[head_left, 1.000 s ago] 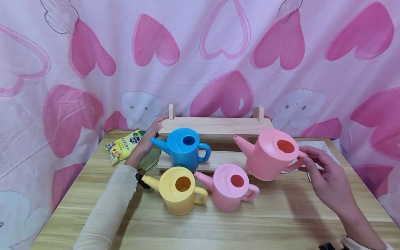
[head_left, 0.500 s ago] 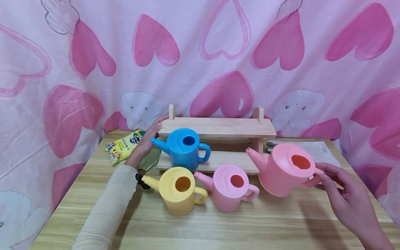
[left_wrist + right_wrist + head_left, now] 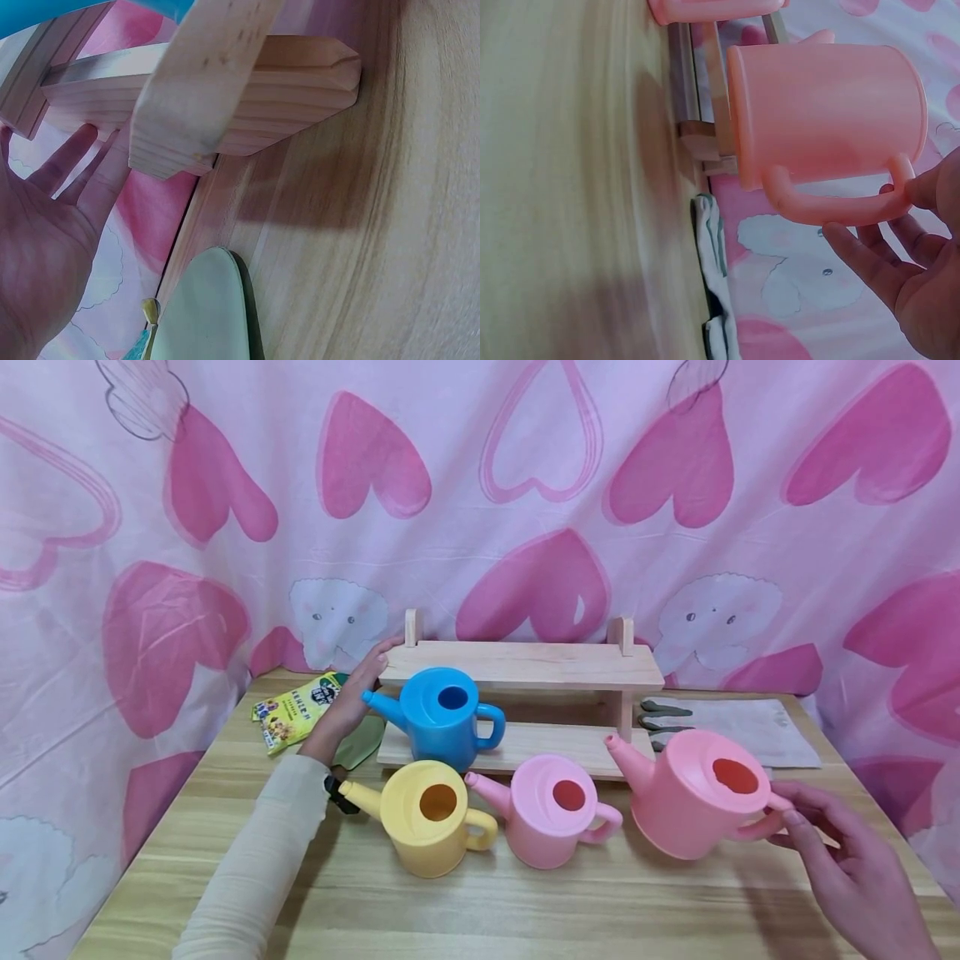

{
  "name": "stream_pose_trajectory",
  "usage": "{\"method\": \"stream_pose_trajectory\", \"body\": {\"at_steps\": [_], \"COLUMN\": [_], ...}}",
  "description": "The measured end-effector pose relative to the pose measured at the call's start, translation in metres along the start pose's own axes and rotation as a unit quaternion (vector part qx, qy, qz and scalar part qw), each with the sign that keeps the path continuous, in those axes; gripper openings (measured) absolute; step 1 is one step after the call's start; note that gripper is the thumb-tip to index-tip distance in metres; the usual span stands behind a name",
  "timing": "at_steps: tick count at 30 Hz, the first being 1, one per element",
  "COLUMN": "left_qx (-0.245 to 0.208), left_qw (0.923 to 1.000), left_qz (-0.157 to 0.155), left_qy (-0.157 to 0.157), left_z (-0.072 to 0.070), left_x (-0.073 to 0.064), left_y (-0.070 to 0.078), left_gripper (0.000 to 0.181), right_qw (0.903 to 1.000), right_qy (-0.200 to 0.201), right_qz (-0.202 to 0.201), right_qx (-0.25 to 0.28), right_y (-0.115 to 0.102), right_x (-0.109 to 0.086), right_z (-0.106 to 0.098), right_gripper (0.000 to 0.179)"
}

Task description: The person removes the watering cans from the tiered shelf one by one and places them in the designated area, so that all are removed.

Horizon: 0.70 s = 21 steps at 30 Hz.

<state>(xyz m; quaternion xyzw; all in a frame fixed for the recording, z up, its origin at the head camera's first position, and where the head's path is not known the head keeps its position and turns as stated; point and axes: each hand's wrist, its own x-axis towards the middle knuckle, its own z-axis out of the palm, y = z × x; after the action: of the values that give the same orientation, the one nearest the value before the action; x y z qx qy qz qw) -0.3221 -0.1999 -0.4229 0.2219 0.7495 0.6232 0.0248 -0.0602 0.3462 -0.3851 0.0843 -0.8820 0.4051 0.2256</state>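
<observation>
My right hand point(image 3: 847, 860) pinches the handle of a coral-pink watering can point(image 3: 690, 822) on the right, its spout pointing left. In the right wrist view, thumb and fingers grip that can's handle point(image 3: 832, 208) and its body hangs off the tabletop. With fingers straight, my left hand point(image 3: 351, 700) touches the left end of a two-tier wooden shelf point(image 3: 536, 663). In the left wrist view, the left fingers point(image 3: 105, 184) reach along the shelf's end. A blue watering can point(image 3: 442, 731) overlaps the lower board. Yellow point(image 3: 427, 839) and lighter pink point(image 3: 543, 831) watering cans stand in front.
A yellow printed packet point(image 3: 300, 717) lies left of the shelf, beside a flat green piece point(image 3: 363, 743) partly behind my left wrist. White gloves with grey-green fingertips point(image 3: 663, 710) lie right of the shelf. A heart-patterned pink curtain point(image 3: 540, 577) hangs behind the wooden table point(image 3: 480, 914).
My right hand has carried the coral-pink watering can to the right and towards me, uncovering the shelf's right end and the gloves. The left hand and the other cans have stayed put.
</observation>
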Motion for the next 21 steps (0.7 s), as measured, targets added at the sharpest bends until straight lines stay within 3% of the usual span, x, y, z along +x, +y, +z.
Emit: {"method": "stream_pose_trajectory", "body": {"at_steps": [14, 21], "left_qx": [-0.006, -0.006], "left_qw": [0.9999, 0.9999], "left_qz": [0.007, 0.01], "left_qy": [-0.004, -0.003], "left_z": [0.001, 0.0], "left_x": [-0.001, 0.0], "left_y": [0.002, 0.001], "left_gripper": [0.055, 0.054], "right_qw": [0.9991, 0.9989], "right_qy": [-0.029, -0.048], "right_qz": [0.02, -0.003], "right_qx": [-0.023, -0.002], "right_y": [0.012, 0.017], "right_x": [-0.01, -0.011], "right_z": [0.011, 0.016], "right_gripper": [0.041, 0.042]}}
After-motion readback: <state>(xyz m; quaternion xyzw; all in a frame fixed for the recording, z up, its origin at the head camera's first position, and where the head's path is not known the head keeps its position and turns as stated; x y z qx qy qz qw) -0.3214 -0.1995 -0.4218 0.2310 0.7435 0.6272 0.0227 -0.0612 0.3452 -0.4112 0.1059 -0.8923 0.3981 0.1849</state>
